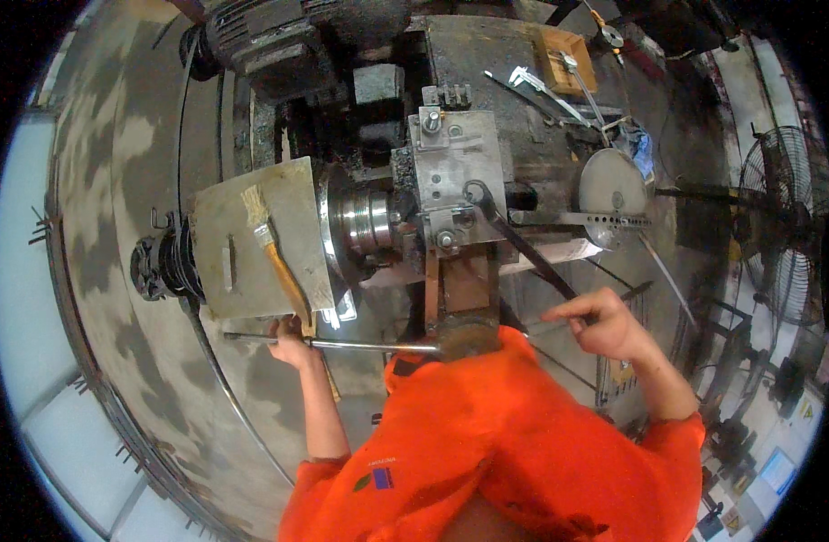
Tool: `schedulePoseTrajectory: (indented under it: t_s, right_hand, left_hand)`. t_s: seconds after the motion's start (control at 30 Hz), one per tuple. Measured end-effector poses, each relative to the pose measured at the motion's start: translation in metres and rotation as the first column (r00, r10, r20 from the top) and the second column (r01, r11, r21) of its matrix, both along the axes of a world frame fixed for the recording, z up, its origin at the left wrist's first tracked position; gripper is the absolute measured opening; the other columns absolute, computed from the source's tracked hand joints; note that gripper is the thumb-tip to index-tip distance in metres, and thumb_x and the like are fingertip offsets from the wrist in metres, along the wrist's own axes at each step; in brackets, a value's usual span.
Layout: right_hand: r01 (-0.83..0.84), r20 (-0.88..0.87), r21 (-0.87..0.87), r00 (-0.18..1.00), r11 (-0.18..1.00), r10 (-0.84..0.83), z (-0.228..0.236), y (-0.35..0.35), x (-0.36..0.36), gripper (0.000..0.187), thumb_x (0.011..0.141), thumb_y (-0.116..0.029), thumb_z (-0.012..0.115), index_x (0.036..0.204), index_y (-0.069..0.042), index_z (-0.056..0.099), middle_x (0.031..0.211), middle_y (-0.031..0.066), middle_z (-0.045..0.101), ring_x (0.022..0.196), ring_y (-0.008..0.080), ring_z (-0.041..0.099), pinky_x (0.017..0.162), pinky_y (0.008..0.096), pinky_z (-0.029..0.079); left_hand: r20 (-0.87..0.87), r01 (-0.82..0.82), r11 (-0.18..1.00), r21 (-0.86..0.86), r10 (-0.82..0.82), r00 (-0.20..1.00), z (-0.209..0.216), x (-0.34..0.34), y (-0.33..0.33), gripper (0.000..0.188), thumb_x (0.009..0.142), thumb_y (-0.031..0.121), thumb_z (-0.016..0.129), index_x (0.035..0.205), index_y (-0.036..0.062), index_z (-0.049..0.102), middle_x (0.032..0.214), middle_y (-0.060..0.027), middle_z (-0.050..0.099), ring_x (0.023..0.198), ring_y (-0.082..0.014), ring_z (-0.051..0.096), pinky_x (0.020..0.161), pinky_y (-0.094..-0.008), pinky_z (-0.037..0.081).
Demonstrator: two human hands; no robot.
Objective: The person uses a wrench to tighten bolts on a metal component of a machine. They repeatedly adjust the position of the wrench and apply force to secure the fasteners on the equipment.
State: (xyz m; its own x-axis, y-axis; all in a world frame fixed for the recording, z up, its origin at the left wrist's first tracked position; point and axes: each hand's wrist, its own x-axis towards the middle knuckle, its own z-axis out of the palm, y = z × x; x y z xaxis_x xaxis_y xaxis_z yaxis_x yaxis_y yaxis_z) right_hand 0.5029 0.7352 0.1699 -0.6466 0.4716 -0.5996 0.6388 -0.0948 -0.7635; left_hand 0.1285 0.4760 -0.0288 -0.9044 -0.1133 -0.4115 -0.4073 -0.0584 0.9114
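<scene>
My left hand is closed around a long metal lever, which runs level to a round hub in front of my body. Just above that hand, the handle of a wooden paint brush hangs over the near edge of a flat metal cover. My right hand is at the handle end of a dark wrench, its index finger stretched leftward and the others curled; the handle disappears at the hand. The wrench's ring end sits on a bolt of the lathe's tool post. Left of the post is a shiny threaded workpiece.
A motor stands at the back left. Calipers, a wooden box and a blue rag lie at the back right. A round metal disc is right of the post. A caged fan stands at the far right.
</scene>
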Motion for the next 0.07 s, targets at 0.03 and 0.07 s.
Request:
schedulePoseTrajectory:
  t_s: [0.03, 0.07]
  right_hand:
    - [0.001, 0.019, -0.003, 1.000, 1.000, -0.001, 0.0007, -0.0005, 0.0017, 0.043, 0.061, 0.000, 0.050, 0.099, -0.005, 0.069, 0.060, -0.0006, 0.054, 0.054, 0.0056, 0.042, 0.050, 0.0238, 0.036]
    - [0.003, 0.038, -0.007, 0.999, 1.000, -0.002, 0.0021, -0.0011, 0.0036, 0.043, 0.061, -0.001, 0.050, 0.099, -0.006, 0.069, 0.061, -0.0001, 0.056, 0.054, 0.0058, 0.042, 0.050, 0.0240, 0.036]
  left_hand:
    - [-0.001, 0.003, 1.000, -0.003, -0.003, 1.000, -0.0009, -0.0005, -0.0012, 0.030, 0.077, -0.003, 0.053, 0.105, -0.0023, 0.044, 0.087, -0.0170, 0.056, 0.075, -0.0272, 0.059, 0.062, -0.0377, 0.051]
    - [-0.001, 0.005, 1.000, -0.007, -0.005, 1.000, -0.0035, -0.0018, -0.0037, 0.032, 0.077, -0.003, 0.054, 0.107, -0.0021, 0.043, 0.087, -0.0171, 0.056, 0.076, -0.0276, 0.059, 0.063, -0.0383, 0.051]
